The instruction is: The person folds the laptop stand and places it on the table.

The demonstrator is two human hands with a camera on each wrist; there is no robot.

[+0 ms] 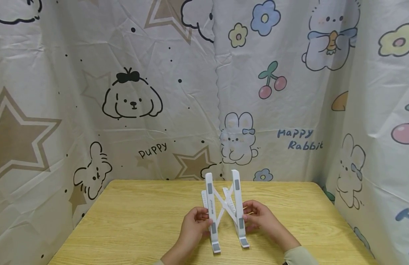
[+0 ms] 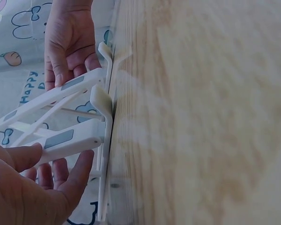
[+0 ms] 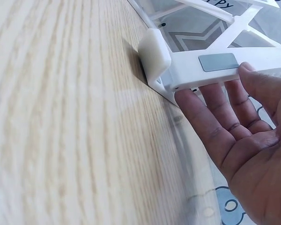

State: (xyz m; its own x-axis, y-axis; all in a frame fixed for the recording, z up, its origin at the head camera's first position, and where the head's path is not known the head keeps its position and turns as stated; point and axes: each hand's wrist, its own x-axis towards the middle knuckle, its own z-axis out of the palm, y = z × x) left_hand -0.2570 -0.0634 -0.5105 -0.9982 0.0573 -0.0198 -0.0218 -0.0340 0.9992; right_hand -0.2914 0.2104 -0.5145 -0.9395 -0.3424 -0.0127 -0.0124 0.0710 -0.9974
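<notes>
A white folding laptop stand [image 1: 211, 208] stands unfolded on the table, its two long arms sloping up and joined by crossed struts. Grey rubber pads [image 3: 218, 62] line the arms, and the near ends turn up into short lips. My left hand [image 1: 192, 224] grips the left arm, thumb on top and fingers underneath, as the left wrist view shows. On the other side, my right hand [image 1: 262, 220] pinches the right arm between thumb and fingers. Its thumb lies beside a pad in the right wrist view, with the fingertips under the arm.
The wood-grain table [image 1: 141, 217] reaches back to a cloth curtain [image 1: 191, 92] printed with puppies, rabbits, stars and flowers. This curtain also hangs along the left and right sides. The stand is near the table's front middle.
</notes>
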